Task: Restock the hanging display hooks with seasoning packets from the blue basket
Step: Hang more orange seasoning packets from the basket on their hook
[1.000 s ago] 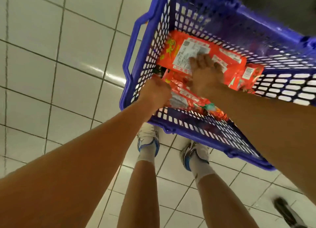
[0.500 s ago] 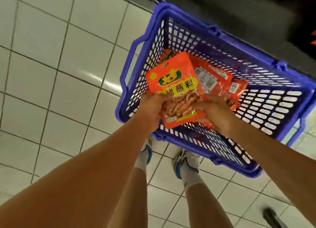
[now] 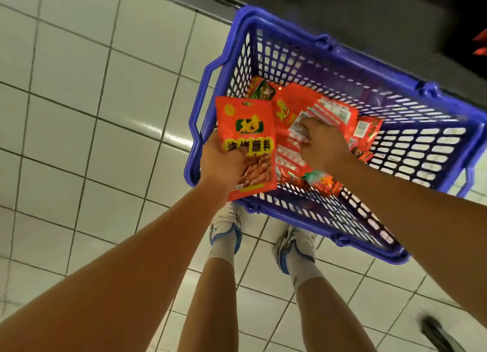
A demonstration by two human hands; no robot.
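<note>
Head view: the left hand clamps a red seasoning packet face-up over the blue basket rim at nine o'clock. The right hand closes, apparently, on another packet above the loose packets at the basket's centre.

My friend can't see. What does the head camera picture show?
The left hand holds up a red seasoning packet while the right hand grabs more packets inside a blue basket on a white tiled floor, just in front of the person's sneakers.
</note>
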